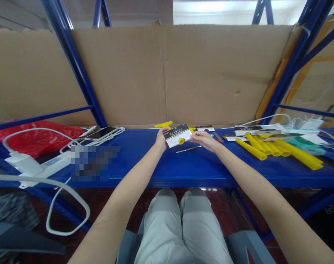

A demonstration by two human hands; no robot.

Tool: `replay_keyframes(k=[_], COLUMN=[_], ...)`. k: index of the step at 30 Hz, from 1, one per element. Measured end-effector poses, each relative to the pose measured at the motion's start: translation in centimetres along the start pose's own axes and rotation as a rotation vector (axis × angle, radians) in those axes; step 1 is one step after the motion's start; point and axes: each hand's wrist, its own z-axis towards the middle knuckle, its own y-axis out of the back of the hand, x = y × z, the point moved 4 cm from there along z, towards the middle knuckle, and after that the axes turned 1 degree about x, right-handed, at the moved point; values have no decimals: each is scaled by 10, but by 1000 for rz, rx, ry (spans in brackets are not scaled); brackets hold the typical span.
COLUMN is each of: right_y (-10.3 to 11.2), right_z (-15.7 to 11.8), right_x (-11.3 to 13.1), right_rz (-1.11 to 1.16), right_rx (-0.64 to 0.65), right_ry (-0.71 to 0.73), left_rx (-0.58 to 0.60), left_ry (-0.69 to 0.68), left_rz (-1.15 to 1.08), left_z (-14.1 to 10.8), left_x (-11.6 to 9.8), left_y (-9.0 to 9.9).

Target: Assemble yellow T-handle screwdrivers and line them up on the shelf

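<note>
A black-and-white printed packaging card (pixel 174 136) with a yellow stripe is held tilted above the blue table (pixel 145 161). A round yellow piece (pixel 181 140) shows at its lower edge. My left hand (pixel 162 137) is closed on the card's left edge. At the right edge, the fingers of my right hand (pixel 204 140) pinch it. Just behind the card lies a yellow handle (pixel 163 124); what it belongs to is partly hidden. Below the card and my right hand, a thin metal rod (pixel 188 149) rests on the table. Another printed card (pixel 205 128) lies farther back.
Several yellow-handled items (pixel 251 149) lie at the right with more printed cards (pixel 248 129). On the left are a phone (pixel 102 133), white cables, a power strip (pixel 55 164) and a red plastic bag (pixel 40 137). Cardboard (pixel 167 73) stands behind the table, between blue posts (pixel 76 66).
</note>
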Motion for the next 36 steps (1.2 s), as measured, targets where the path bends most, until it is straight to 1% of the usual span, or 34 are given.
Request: replay_keyframes(k=[3,6,9,11,13,15,16,18,19,22,24,27,32,36], right_y=[1,3,7,13,26,45,56,79,91,122,136,148,153,158], right_z=[0,1,2,3,4,3,3,2,3,7,13,27,54,65], right_x=[1,4,7,10,15,18,19,18,17,10,6,3,-1,-6], right_rz=[6,23,42,40,24,-7,-26,-59,-70,-97,-141,-240,-380,-500], right_rx=[-18,-65,-128,-207,-355,-543,-631,-780,-839,-945,-971,-945,-894,-880], right_ry=[2,18,39,83,175,273,300,297,267,142,54,-27,-111,-192], left_rx=[-103,-181,-248,-284,-316,-338,-339,-321,-304,-261,-239,-206,-168,-160], left_ry=[-77,-100,-107,-105,-95,-70,-53,-17,-1,30,36,40,48,51], left_rz=[25,81,114,112,107,104,100,90,89,105,120,129,117,112], left_z=[-7,-9,-7,-6,-6,-5,-5,-5,-6,-7,-8,-8,-7,-7], left_x=[-4,-8,-14,-16,-17,-16,-16,-14,-13,-11,-11,-10,-4,-2], left_y=[0,0,2,5,7,8,8,7,6,3,2,1,0,-1])
